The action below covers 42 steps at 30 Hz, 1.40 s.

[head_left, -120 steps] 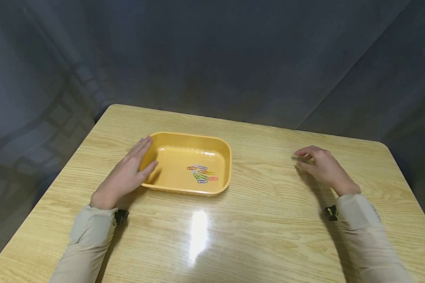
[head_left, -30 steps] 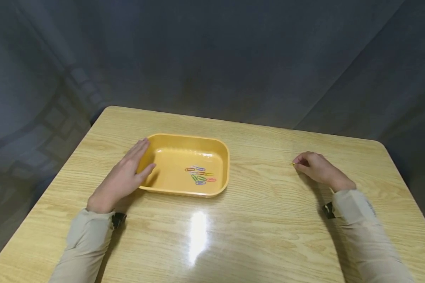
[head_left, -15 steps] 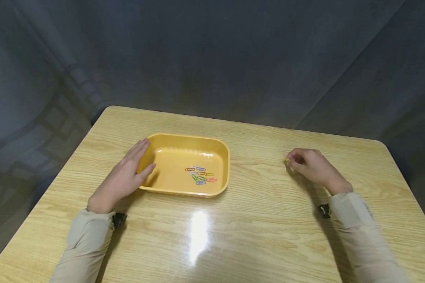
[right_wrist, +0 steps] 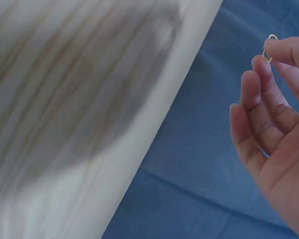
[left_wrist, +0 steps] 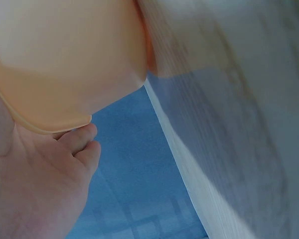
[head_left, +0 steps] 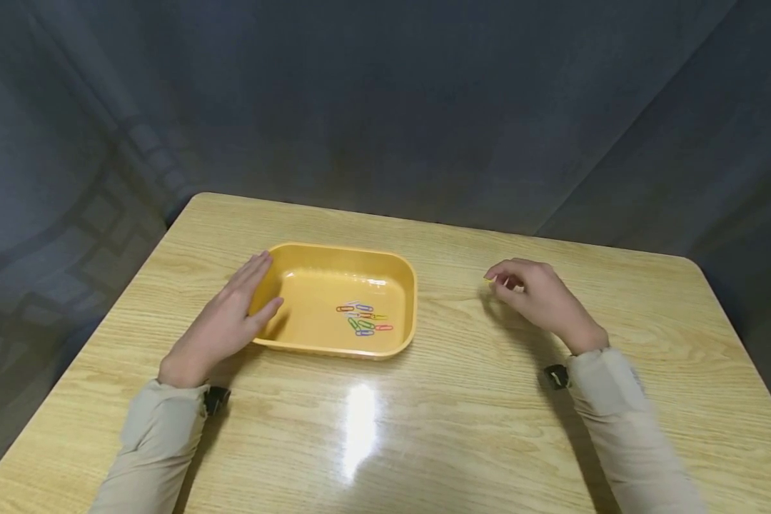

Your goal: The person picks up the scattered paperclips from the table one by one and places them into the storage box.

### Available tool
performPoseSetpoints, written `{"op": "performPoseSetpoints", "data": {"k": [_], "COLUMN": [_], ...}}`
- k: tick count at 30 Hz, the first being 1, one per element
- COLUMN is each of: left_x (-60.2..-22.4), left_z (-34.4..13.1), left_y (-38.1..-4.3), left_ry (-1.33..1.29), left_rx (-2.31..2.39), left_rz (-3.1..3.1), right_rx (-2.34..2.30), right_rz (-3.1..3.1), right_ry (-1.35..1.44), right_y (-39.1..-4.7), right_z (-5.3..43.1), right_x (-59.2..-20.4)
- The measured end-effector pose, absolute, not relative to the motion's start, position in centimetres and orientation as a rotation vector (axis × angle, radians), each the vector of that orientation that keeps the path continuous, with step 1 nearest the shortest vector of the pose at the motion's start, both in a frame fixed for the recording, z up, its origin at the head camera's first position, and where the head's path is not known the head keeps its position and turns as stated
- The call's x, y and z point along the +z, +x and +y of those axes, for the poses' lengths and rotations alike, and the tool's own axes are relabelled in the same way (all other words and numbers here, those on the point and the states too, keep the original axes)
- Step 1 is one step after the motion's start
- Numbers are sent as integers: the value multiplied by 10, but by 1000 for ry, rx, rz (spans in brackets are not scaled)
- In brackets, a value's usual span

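Note:
My right hand (head_left: 542, 294) is raised above the table, right of the yellow tray (head_left: 334, 350). Between thumb and fingertips it pinches a yellow paper clip (right_wrist: 273, 36), whose loop sticks out in the right wrist view. The other fingers are loosely bent. At the tray's left end lies my left hand (head_left: 231, 310), its fingers stretched along the rim and its thumb reaching over the inside. The left wrist view has the palm right at the rim. Several paper clips (head_left: 366, 325) in red, blue, green, yellow, pink and white lie together in the tray's right half.
The wooden table (head_left: 462, 428) has a bright glare patch in front of the tray. Beyond its back edge hangs a dark blue-grey curtain (head_left: 385, 107). Each wrist bears a small black device, the right one (head_left: 556, 376) just below the cuff.
The right hand has pinched the yellow paper clip at the table's right side, then lifted and moved left with it towards the tray. The left hand and the clips in the tray stay put.

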State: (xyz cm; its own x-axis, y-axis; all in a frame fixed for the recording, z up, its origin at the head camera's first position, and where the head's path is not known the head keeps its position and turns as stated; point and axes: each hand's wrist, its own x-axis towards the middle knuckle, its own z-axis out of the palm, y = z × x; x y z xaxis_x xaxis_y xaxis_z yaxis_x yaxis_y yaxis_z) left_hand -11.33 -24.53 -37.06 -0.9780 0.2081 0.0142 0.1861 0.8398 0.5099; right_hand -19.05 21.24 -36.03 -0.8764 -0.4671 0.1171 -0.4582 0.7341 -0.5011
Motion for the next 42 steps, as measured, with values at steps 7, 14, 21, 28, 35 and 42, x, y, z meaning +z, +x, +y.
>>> {"op": "performPoseSetpoints", "data": {"k": [7, 14, 21, 28, 35, 42], "left_x": [-370, -371, -372, -374, -372, -372], "left_z": [-245, -246, -245, -246, -246, -247], "left_y": [-113, -114, -115, -113, -113, -114], "left_ry": [321, 330, 343, 382, 358, 340], "left_rx": [821, 815, 821, 822, 840, 865], "left_rz": [2978, 2985, 2995, 3015, 2991, 2967], "right_rx": [-900, -940, -981, -1043, -1100, -1142], "right_rz": [2887, 2886, 2861, 2822, 2749, 2663], "right_ry": [-836, -884, -916, -978, -1003, -1100], "right_y": [-189, -190, -190, -189, -186, -184], "right_z": [190, 170, 150, 125, 100, 78], "right_x": [-352, -345, -340, -339, -340, -349]}}
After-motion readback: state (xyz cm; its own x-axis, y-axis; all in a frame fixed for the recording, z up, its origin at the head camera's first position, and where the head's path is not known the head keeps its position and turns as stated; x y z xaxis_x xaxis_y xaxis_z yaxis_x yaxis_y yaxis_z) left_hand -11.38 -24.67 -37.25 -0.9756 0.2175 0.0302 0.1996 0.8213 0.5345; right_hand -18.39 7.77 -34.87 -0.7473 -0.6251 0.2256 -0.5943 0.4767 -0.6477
